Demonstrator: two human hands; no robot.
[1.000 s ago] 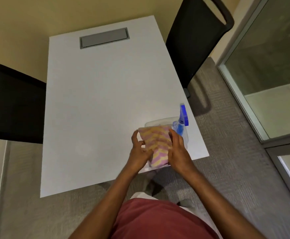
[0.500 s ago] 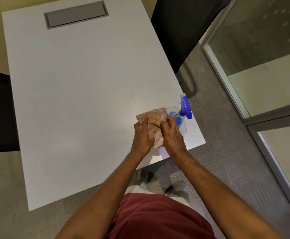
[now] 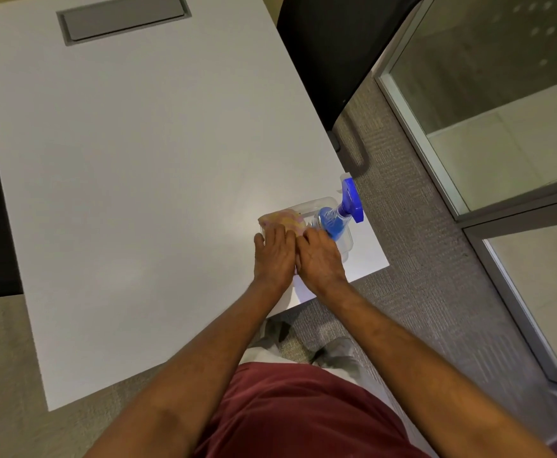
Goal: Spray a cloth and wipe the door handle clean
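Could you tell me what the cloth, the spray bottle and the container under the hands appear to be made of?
Cloth: soft woven or microfibre fabric, matte, pink and yellow, bunching under the left hand and right hand.
Spray bottle: clear glossy plastic showing blue liquid, with an opaque blue plastic trigger head.
Container: likely thin transparent plastic, its rim catching light.

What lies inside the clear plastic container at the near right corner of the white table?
Inside the clear plastic container: a blue-liquid spray bottle with a blue trigger head, and a pink-and-yellow cloth. The left hand and right hand cover the cloth's near part and the container's floor.
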